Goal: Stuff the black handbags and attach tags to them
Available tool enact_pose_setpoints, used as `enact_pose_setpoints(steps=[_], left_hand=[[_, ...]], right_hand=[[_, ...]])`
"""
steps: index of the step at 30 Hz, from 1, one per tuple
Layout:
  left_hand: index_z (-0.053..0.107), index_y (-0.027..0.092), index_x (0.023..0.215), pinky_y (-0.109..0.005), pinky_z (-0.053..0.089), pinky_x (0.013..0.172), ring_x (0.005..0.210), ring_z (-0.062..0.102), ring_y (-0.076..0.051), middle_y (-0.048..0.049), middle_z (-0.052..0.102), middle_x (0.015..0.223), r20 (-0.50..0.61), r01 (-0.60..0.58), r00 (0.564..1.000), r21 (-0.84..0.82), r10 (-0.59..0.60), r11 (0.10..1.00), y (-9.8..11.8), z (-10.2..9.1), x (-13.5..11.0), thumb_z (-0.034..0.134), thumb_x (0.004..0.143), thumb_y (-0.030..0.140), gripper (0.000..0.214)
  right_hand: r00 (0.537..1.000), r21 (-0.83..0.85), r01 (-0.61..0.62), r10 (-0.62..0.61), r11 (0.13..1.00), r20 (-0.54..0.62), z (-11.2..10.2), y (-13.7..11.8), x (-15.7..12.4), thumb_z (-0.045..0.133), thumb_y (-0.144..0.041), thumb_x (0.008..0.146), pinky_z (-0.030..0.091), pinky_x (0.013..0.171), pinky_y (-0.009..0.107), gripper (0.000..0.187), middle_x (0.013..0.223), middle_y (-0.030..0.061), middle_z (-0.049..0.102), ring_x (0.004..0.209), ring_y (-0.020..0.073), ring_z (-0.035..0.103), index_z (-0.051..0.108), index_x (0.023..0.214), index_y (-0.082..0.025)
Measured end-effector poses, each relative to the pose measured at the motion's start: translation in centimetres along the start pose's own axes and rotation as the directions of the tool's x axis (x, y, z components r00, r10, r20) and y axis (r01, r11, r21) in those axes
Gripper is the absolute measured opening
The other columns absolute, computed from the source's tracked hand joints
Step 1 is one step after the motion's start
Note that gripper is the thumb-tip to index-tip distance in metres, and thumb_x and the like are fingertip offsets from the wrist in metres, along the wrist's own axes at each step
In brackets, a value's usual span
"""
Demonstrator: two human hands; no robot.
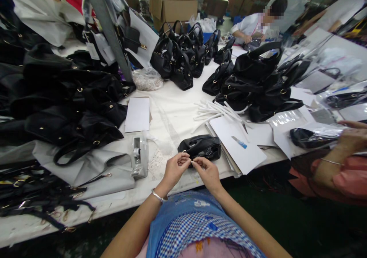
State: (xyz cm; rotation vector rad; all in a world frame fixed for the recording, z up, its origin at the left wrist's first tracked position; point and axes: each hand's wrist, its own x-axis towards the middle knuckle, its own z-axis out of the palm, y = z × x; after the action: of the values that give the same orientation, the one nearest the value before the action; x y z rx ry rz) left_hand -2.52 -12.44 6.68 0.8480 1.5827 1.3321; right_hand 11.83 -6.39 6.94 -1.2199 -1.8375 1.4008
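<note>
A small black handbag (205, 145) lies on the white table right in front of me. My left hand (176, 168) and my right hand (208, 172) meet at its near side, fingertips pinched close together. What the fingers hold is too small to make out; a pale speck shows between them. To the left of the bag stands a clear tape dispenser (139, 156). Right of it rests a stack of white boards (235, 145) with a blue-handled cutter blade (239, 142) on top.
Black handbags (183, 55) stand at the back, and more (255, 82) are heaped at the right. Dark bags (71, 93) pile up on the left beside a metal post (109, 28). White strips (218, 111) lie mid-table. A co-worker's arm (332, 166) reaches in at right.
</note>
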Motion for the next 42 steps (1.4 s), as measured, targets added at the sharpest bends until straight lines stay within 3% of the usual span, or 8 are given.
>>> enact_pose_setpoints(steps=[8, 15, 21, 24, 29, 32, 36, 42], left_hand=[[0.068, 0.021, 0.105, -0.03, 0.055, 0.087, 0.097, 0.069, -0.019, -0.0063, 0.072, 0.106, -0.142, -0.018, 0.99, 0.061, 0.027, 0.998, -0.4, 1.7, -1.8, 0.059, 0.086, 0.027, 0.022], [0.06, 0.023, 0.122, -0.028, 0.055, 0.082, 0.105, 0.065, -0.019, -0.0079, 0.066, 0.12, -0.035, 0.0, 0.999, 0.055, 0.002, 0.999, -1.1, 1.6, -2.2, 0.058, 0.086, 0.025, 0.035], [0.055, 0.022, 0.124, -0.029, 0.053, 0.071, 0.1, 0.061, -0.02, -0.0103, 0.059, 0.124, -0.188, -0.016, 0.978, 0.359, 0.089, 0.933, -4.5, 0.0, -0.9, 0.059, 0.084, 0.026, 0.041], [0.055, 0.022, 0.122, -0.031, 0.053, 0.074, 0.101, 0.06, -0.021, -0.009, 0.059, 0.119, -0.126, -0.058, 0.983, 0.48, 0.134, 0.876, -5.7, 0.0, 0.0, 0.064, 0.081, 0.026, 0.043], [0.062, 0.022, 0.094, -0.031, 0.049, 0.077, 0.093, 0.059, -0.021, -0.0042, 0.063, 0.093, -0.082, -0.109, 0.978, 0.58, 0.191, 0.807, -5.3, 0.1, 0.9, 0.064, 0.08, 0.029, 0.016], [0.063, 0.02, 0.077, -0.028, 0.047, 0.07, 0.079, 0.059, -0.019, -0.0021, 0.063, 0.079, -0.032, -0.078, 0.994, 0.498, 0.108, 0.864, -4.7, 0.0, 1.0, 0.065, 0.078, 0.03, 0.011], [0.06, 0.018, 0.075, -0.025, 0.049, 0.064, 0.068, 0.058, -0.015, 0.0009, 0.06, 0.072, 0.066, 0.134, 0.988, 0.085, -0.139, 0.987, -4.0, 0.2, 0.6, 0.066, 0.077, 0.035, 0.018], [0.062, 0.016, 0.086, -0.025, 0.053, 0.073, 0.075, 0.063, -0.013, -0.001, 0.066, 0.08, 0.199, 0.33, 0.937, -0.228, -0.288, 0.916, -2.9, 2.3, 0.0, 0.072, 0.074, 0.038, 0.028]], right_hand=[[0.998, 0.045, -0.025, 0.027, 0.999, -0.059, 0.8, -0.2, 0.1, 0.062, -0.035, 0.082, 0.051, 0.074, 0.027, 0.019, 0.083, 0.0045, 0.072, 0.078, 0.0172, 0.066, 0.069, 0.086, -0.017], [0.997, 0.037, -0.024, 0.027, 0.999, -0.068, 0.5, 0.1, 0.3, 0.061, -0.036, 0.083, 0.051, 0.075, 0.028, 0.021, 0.083, 0.0049, 0.072, 0.078, 0.0179, 0.066, 0.069, 0.085, -0.017], [1.0, 0.0, -0.002, 0.002, 1.0, -0.008, -0.7, 0.4, -0.5, 0.062, -0.034, 0.084, 0.049, 0.076, 0.027, 0.018, 0.084, 0.0031, 0.07, 0.079, 0.0168, 0.064, 0.069, 0.087, -0.018], [0.999, 0.017, -0.003, 0.002, 1.0, 0.039, -1.0, 0.9, -0.9, 0.061, -0.032, 0.084, 0.048, 0.077, 0.026, 0.016, 0.084, 0.0026, 0.07, 0.079, 0.0164, 0.063, 0.069, 0.087, -0.018], [0.994, 0.075, -0.039, 0.031, 0.996, 0.104, -0.8, 2.4, -1.1, 0.058, -0.03, 0.085, 0.05, 0.078, 0.027, 0.017, 0.091, 0.0033, 0.07, 0.085, 0.0169, 0.065, 0.067, 0.096, -0.02], [0.996, 0.005, -0.06, 0.06, 0.998, 0.072, -0.6, 3.3, -1.3, 0.061, -0.028, 0.082, 0.052, 0.073, 0.027, 0.021, 0.097, 0.0047, 0.069, 0.08, 0.0162, 0.065, 0.065, 0.101, -0.02], [0.993, -0.091, -0.069, 0.077, 0.993, 0.092, -0.8, 3.4, -1.6, 0.065, -0.027, 0.079, 0.051, 0.071, 0.027, 0.03, 0.1, 0.0044, 0.07, 0.074, 0.0147, 0.064, 0.063, 0.108, -0.021], [0.995, -0.338, -0.073, 0.092, 0.938, 0.039, -3.2, 1.8, -1.8, 0.062, -0.031, 0.083, 0.047, 0.066, 0.026, 0.022, 0.089, 0.0004, 0.069, 0.07, 0.0149, 0.062, 0.062, 0.103, -0.023]])
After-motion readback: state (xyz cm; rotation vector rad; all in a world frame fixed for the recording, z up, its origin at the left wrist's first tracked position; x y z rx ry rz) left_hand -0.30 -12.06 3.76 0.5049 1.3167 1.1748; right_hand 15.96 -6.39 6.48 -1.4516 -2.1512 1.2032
